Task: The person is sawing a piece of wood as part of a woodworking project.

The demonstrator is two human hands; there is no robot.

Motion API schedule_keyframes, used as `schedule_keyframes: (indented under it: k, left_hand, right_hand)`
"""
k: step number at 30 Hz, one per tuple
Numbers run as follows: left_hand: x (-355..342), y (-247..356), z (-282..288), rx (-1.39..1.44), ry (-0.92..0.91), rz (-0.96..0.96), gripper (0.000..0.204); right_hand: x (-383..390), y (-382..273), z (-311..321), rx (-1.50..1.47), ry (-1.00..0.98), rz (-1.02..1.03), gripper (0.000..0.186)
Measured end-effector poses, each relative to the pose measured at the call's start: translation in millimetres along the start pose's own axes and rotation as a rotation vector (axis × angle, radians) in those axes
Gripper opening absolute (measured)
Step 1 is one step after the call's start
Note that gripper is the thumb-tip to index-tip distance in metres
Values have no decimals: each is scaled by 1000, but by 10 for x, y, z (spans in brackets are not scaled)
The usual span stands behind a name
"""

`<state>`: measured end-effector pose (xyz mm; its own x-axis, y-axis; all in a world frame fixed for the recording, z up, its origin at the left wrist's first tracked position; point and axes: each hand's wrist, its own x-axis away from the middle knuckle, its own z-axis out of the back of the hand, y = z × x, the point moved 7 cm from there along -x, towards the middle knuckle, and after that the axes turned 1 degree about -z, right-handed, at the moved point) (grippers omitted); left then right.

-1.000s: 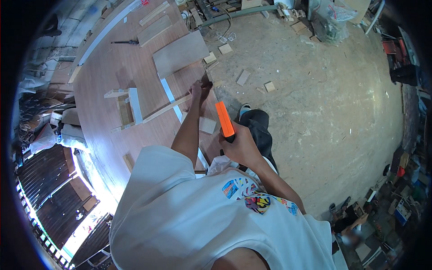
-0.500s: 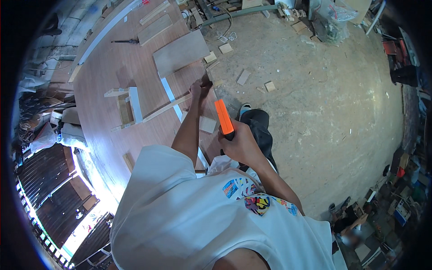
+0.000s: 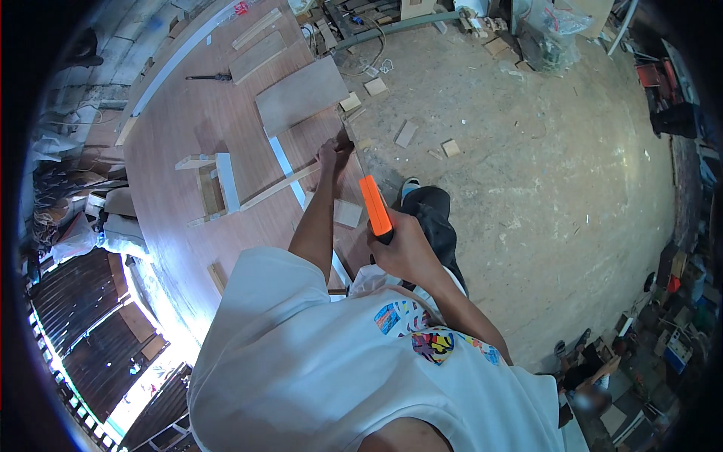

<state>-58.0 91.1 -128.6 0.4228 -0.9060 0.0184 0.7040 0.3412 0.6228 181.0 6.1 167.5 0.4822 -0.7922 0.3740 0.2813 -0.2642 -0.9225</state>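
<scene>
My right hand (image 3: 405, 245) is wrapped round the orange and black handle of a handsaw (image 3: 376, 205), just off the right edge of the table. The saw's thin blade appears edge-on, pointing away from me towards my left hand. My left hand (image 3: 331, 154) is closed on the end of a narrow wooden strip (image 3: 280, 185) at that table edge. The strip runs back leftwards to a small wooden frame (image 3: 227, 183) lying on the tabletop. Where the blade meets the wood is too small and dark to make out.
Flat boards (image 3: 300, 94) and a dark slim tool (image 3: 209, 77) lie farther up the brown tabletop (image 3: 162, 166). A pale block (image 3: 347, 213) sits near my left forearm. Wood offcuts (image 3: 450, 148) are scattered on the floor. Another person (image 3: 591, 369) is at the lower right.
My right hand and the saw have drawn back slightly towards me. My left hand keeps its hold on the strip in about the same place.
</scene>
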Motion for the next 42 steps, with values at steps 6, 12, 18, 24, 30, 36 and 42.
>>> schedule_keyframes:
  k: [6, 12, 18, 24, 30, 36, 42]
  left_hand:
    - [-56, -217, -93, -66, -9, -11, 45]
    - [-23, -84, -330, 91, -42, -95, 35]
    - [-6, -66, -201, 57, -19, -27, 30]
    - [-2, -161, 29, 193, -4, 160, 47]
    - [54, 213, -96, 127, -118, 162, 48]
    - [150, 779, 99, 720, -107, -20, 50]
    - [80, 63, 125, 214, -64, 144, 49]
  right_hand:
    - [-4, -16, 17, 14, 14, 13, 8]
    - [17, 64, 67, 44, 13, -54, 8]
    - [-85, 206, 84, 11, 66, 5, 7]
    - [-108, 114, -4, -9, 25, -34, 8]
    - [-352, 410, 42, 29, 68, -44, 8]
    - [-480, 592, 41, 116, 127, -6, 9]
    - [-368, 323, -133, 21, 96, 71, 10]
